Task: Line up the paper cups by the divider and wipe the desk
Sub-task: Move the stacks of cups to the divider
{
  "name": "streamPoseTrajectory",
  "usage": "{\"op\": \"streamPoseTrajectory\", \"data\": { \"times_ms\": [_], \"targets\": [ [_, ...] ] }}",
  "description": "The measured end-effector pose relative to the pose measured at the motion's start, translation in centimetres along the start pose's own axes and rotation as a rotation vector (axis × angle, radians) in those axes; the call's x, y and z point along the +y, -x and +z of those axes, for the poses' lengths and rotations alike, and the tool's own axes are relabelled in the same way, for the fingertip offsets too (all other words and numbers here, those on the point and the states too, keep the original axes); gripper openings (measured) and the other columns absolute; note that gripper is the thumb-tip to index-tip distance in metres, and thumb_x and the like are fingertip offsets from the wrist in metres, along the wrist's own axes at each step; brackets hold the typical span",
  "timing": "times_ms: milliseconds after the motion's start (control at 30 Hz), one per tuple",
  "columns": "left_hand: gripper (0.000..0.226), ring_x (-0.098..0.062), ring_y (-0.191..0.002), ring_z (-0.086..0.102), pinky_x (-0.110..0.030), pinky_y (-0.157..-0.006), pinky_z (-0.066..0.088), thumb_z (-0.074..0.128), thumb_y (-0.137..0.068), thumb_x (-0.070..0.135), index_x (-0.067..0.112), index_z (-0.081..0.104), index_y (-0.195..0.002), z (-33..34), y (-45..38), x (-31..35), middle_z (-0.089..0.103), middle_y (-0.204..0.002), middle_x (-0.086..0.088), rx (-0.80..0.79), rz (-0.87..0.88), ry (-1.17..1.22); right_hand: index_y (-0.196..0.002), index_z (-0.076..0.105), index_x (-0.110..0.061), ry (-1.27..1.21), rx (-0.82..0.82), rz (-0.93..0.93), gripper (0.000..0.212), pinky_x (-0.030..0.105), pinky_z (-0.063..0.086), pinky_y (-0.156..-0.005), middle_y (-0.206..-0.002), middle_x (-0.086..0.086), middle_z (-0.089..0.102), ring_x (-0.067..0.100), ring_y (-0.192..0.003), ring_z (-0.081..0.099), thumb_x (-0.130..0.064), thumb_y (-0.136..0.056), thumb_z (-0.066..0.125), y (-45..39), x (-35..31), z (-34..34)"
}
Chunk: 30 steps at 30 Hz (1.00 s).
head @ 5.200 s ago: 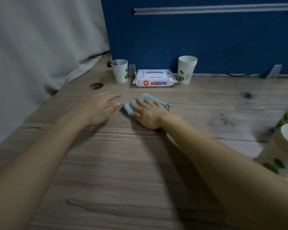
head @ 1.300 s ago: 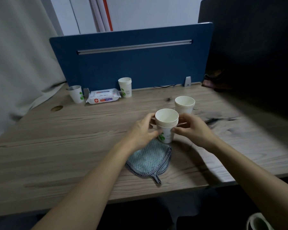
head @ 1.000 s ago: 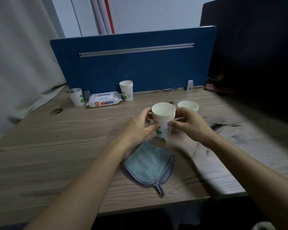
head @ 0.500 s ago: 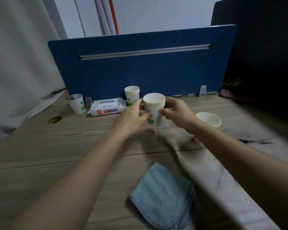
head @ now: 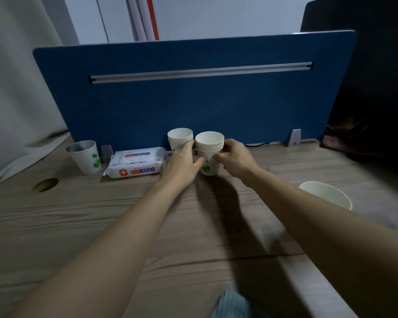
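Note:
A stack of white paper cups point(head: 210, 148) with green leaf prints sits close to the blue divider point(head: 193, 97). My left hand point(head: 182, 164) grips its left side and my right hand point(head: 236, 160) its right side. Just behind it to the left stands a second cup stack point(head: 179, 138), partly hidden by my left hand. A single cup point(head: 84, 157) stands at the far left by the divider. Another cup stack point(head: 326, 196) is out on the desk at the right. The blue-grey cloth point(head: 233, 305) lies at the bottom edge, mostly out of view.
A pack of wet wipes point(head: 136, 164) lies between the single cup and the stacks. A round cable hole point(head: 45, 185) is in the wooden desk point(head: 101, 221) at the left. A grey curtain point(head: 16, 76) hangs at the left. Dark objects point(head: 359, 138) sit at the back right.
Both hands have carried the cup stack from the middle of the desk to the divider, beside the other stack. The cloth stays behind near the desk's front edge.

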<state>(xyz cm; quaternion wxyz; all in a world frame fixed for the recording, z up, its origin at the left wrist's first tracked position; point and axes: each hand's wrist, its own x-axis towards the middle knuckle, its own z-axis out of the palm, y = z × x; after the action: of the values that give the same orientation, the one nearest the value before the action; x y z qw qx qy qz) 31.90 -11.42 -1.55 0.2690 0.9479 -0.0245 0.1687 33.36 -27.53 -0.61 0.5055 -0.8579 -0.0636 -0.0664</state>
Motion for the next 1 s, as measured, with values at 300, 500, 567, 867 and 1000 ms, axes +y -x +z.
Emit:
{"op": "streamPoseTrajectory", "data": {
  "times_ms": [300, 500, 567, 867, 1000],
  "targets": [
    [0.05, -0.03, -0.118, 0.056, -0.043, -0.086, 0.044, 0.057, -0.088, 0.052, 0.032, 0.046, -0.132, 1.5, -1.7, -1.4, 0.065, -0.126, 0.001, 0.018, -0.012, -0.038, -0.122, 0.048, -0.012, 0.108, 0.148, 0.077, 0.044, 0.045, 0.048, -0.092, -0.118, 0.011, 0.062, 0.028, -0.107, 0.058, -0.025, -0.083, 0.065, -2.3, 0.5, 1.8],
    [0.038, -0.019, -0.114, 0.059, -0.04, -0.086, 0.047, 0.056, -0.088, 0.053, 0.038, 0.054, -0.123, 0.6, -1.1, -2.9, 0.066, -0.12, 0.015, 0.019, 0.016, -0.029, -0.113, 0.045, -0.01, 0.164, 0.165, 0.144, 0.038, 0.045, 0.051, -0.087, -0.114, 0.013, 0.061, 0.029, -0.101, 0.06, -0.027, -0.085, 0.065, -3.2, 0.9, 3.4],
    [0.037, -0.018, -0.113, 0.058, -0.039, -0.083, 0.045, 0.055, -0.088, 0.055, 0.04, 0.053, -0.122, 0.2, -1.0, -3.4, 0.065, -0.12, 0.017, 0.024, 0.019, -0.053, -0.113, 0.045, -0.01, 0.163, 0.164, 0.154, 0.038, 0.044, 0.05, -0.086, -0.114, 0.014, 0.06, 0.03, -0.101, 0.059, -0.028, -0.086, 0.065, -3.6, 0.8, 3.9],
    [0.037, -0.017, -0.111, 0.059, -0.035, -0.075, 0.041, 0.052, -0.089, 0.056, 0.039, 0.052, -0.122, -0.1, -1.0, -4.8, 0.064, -0.123, 0.017, 0.02, 0.046, -0.091, -0.112, 0.043, -0.009, 0.175, 0.153, 0.181, 0.045, 0.049, 0.052, -0.085, -0.112, 0.016, 0.059, 0.034, -0.097, 0.061, -0.027, -0.081, 0.07, -4.8, 0.8, 5.2],
    [0.036, -0.017, -0.111, 0.059, -0.036, -0.075, 0.044, 0.051, -0.09, 0.056, 0.037, 0.051, -0.121, -0.2, -0.5, -4.8, 0.064, -0.123, 0.016, 0.003, 0.062, -0.127, -0.111, 0.043, -0.008, 0.193, 0.162, 0.189, 0.042, 0.047, 0.051, -0.087, -0.114, 0.016, 0.058, 0.033, -0.101, 0.059, -0.027, -0.083, 0.069, -4.5, 1.2, 5.0]
  ]
}}
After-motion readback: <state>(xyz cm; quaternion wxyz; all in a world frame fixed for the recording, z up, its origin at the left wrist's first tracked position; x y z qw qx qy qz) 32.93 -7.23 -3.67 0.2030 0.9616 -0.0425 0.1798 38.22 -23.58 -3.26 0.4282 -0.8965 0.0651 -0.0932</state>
